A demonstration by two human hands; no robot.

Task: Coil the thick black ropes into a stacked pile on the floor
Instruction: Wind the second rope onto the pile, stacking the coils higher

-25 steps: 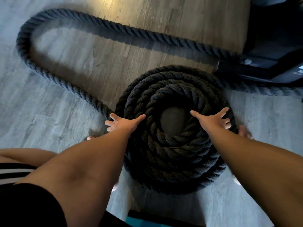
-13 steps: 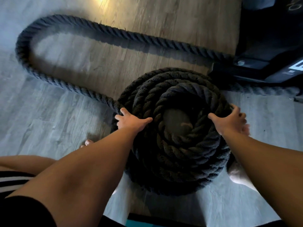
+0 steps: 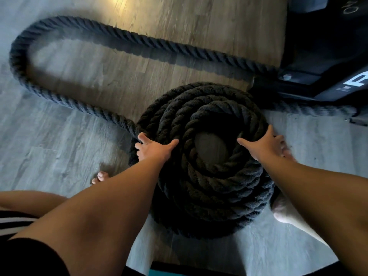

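A stacked coil of thick black rope (image 3: 205, 156) sits on the wood-plank floor (image 3: 59, 140) at the centre of the scene, a patch of bare floor showing through its hollow middle; the person's left hand (image 3: 153, 149) lies flat on the coil's left rim, fingers (image 3: 142, 137) spread apart, thumb pointing toward the centre; the right hand (image 3: 264, 144) presses the right rim, its fingers curling over the outer edge (their tips are hidden, so a true grip cannot be confirmed); an uncoiled length of rope (image 3: 59, 32) runs from the coil's left side out in a wide loop and back right to a dark machine base (image 3: 318, 76) at far right; bare toes (image 3: 100, 176) show near the coil's left side.
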